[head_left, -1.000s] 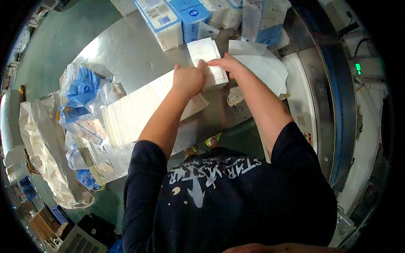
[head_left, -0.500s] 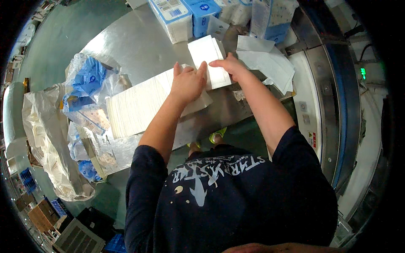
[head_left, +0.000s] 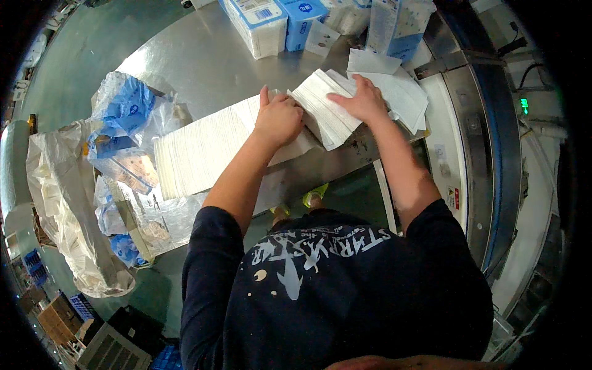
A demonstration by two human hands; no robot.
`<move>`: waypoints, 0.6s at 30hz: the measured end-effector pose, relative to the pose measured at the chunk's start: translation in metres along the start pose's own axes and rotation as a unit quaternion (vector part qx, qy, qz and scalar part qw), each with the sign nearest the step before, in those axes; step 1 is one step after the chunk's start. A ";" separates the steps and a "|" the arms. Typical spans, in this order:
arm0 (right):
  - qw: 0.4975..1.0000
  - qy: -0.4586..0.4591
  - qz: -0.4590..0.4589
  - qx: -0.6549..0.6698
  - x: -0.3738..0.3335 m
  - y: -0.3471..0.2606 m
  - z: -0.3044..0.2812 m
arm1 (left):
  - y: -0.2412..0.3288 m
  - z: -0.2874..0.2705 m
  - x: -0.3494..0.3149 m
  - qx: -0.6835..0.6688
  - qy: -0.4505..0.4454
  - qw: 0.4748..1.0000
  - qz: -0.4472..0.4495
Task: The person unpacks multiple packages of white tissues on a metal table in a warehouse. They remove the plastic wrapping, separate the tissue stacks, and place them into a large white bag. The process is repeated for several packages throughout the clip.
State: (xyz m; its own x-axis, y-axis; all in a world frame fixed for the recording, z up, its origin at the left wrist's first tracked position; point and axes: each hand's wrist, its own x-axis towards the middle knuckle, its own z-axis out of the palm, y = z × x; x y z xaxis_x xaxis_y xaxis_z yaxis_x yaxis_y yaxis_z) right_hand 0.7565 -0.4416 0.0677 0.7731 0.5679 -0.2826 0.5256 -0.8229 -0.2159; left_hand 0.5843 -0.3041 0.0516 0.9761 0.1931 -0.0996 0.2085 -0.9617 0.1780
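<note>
A long row of white folded tissues (head_left: 200,145) lies on the metal table, its sheets on edge. My left hand (head_left: 280,121) rests over the right end of this row, with fingers bent and pressed against the tissues. Beside it, a smaller bundle of folded tissues (head_left: 325,106) leans slanted, its layers fanned apart. My right hand (head_left: 365,103) grips the right side of that bundle, thumb across the top and fingers towards the far end. The fingertips of both hands are partly hidden.
Blue-and-white tissue packs (head_left: 262,28) stand along the far side of the metal table (head_left: 185,55). Loose white sheets (head_left: 401,92) lie right of my right hand. Crumpled clear and blue plastic wrap (head_left: 126,117) and a large whitish bag (head_left: 68,209) are at left. Machinery (head_left: 472,142) borders the right.
My right hand has moved right, and the smaller bundle has tilted and fanned open from a compact block. My left hand has curled its fingers and shifted slightly right.
</note>
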 end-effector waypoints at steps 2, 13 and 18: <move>0.997 -0.040 0.064 0.024 0.009 0.023 -0.001 | 0.001 0.003 0.001 -0.009 0.009 1.000 0.006; 0.968 -0.209 -0.026 0.140 0.035 0.042 0.016 | 0.007 -0.002 -0.004 0.010 0.014 0.997 0.069; 0.834 -0.282 0.100 0.464 0.012 0.028 0.003 | 0.015 -0.019 -0.010 -0.013 -0.032 0.994 0.100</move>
State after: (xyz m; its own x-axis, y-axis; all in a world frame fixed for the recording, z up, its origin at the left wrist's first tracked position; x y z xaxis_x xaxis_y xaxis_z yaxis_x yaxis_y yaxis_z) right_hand 0.7800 -0.4581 0.0555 0.3855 0.5547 -0.7373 -0.2959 -0.6825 -0.6683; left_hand 0.5793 -0.3169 0.0736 0.9925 -0.0149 -0.1216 0.0131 -0.9739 0.2265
